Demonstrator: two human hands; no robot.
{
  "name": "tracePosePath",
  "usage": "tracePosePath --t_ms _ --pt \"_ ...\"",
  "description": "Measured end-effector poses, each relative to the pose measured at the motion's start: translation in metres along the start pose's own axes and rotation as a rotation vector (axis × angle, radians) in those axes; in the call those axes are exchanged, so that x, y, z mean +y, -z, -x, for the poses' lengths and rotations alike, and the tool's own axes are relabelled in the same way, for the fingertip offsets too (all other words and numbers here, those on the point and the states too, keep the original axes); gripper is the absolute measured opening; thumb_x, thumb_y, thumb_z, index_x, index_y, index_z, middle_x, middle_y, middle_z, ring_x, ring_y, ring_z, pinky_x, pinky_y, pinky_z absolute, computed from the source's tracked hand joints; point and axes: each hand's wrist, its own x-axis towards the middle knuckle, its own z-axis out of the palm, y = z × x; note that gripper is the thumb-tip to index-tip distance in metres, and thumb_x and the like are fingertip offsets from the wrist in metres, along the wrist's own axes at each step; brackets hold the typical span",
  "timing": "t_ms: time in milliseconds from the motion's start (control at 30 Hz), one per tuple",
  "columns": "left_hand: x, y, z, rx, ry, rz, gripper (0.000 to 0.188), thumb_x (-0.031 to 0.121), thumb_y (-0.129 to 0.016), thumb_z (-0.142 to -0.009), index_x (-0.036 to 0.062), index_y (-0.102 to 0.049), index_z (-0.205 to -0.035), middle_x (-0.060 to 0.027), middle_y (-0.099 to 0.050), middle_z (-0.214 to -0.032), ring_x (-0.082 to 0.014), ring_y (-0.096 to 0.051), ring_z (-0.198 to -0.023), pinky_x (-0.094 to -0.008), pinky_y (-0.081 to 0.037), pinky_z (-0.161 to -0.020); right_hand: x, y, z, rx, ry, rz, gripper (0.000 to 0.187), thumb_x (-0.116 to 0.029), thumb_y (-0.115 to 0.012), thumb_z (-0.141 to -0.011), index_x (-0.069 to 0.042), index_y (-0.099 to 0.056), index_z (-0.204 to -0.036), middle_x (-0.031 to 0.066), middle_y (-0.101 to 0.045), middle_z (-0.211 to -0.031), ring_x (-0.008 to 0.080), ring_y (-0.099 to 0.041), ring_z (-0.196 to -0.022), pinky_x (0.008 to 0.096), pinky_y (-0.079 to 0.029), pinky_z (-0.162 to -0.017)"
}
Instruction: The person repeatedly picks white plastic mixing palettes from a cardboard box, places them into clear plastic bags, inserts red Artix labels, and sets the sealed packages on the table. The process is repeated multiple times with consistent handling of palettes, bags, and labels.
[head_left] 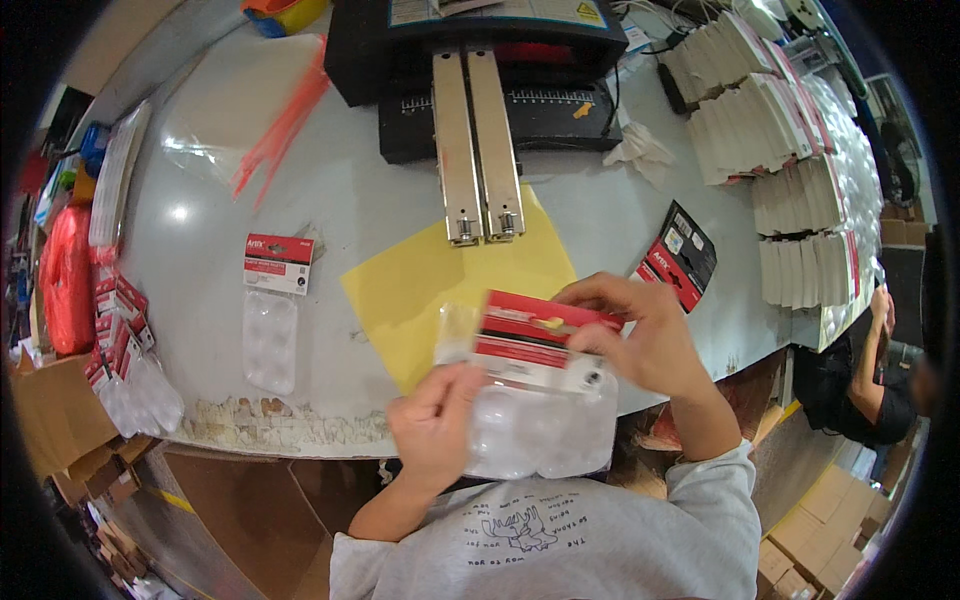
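a light grey shirt (pixel 630 560) bears a dark line drawing (pixel 522 530) and small lettering (pixel 491 561), its sleeves (pixel 718 492) short.

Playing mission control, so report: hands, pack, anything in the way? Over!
Right hand: pinching pack. Left hand: curled at pack's left edge, hold unclear. Yellow sheet: just beyond, partly behind pack in view.

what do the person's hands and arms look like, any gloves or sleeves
The left hand and right hand are ungloved, with no watch or bracelet visible. Light grey sleeves leave the forearms bare, matching a shirt with dark printing.
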Motion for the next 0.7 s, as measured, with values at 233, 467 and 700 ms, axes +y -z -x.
tracePosePath --t_ms 233,467,700 --pt "-0.011 0.006 -0.013 0.187 0.028 0.15 0.02 0.013 -0.06 -0.091 -0.0059 -0.065 -0.092 0.0033 -0.058 -0.071 -0.0031 -0.043 -0.062 -0.0168 -0.034 -0.055 0.014 -0.004 0.015 -0.236 -0.477 -0.484 0.019 -0.015 -0.065 -0.086 0.003 -0.069 -0.093 0.0071 -0.067 -0.076 0.0101 -0.063 -0.06 0.0215 -0.047 -0.049" --pt "0.0 0.014 -0.005 0.145 0.021 0.157 0.02 0.013 -0.056 -0.093 -0.0056 -0.062 -0.093 0.001 -0.058 -0.075 -0.0043 -0.043 -0.065 -0.0197 -0.037 -0.058 0.009 -0.008 0.024 -0.269 -0.292 -0.462 0.016 -0.011 -0.062 -0.087 0.003 -0.067 -0.087 0.007 -0.065 -0.072 0.0106 -0.062 -0.06 0.0219 -0.048 -0.051" --pt "-0.011 0.003 -0.059 0.062 0.037 -0.108 0.025 0.017 -0.045 -0.097 -0.0015 -0.052 -0.082 -0.0034 -0.051 -0.07 -0.0077 -0.045 -0.069 -0.0237 -0.041 -0.067 0.031 -0.031 -0.025 -0.053 -0.514 -0.639 0.02 -0.014 -0.06 -0.087 0.004 -0.066 -0.082 0.0058 -0.061 -0.068 0.009 -0.055 -0.053 0.0216 -0.043 -0.048"
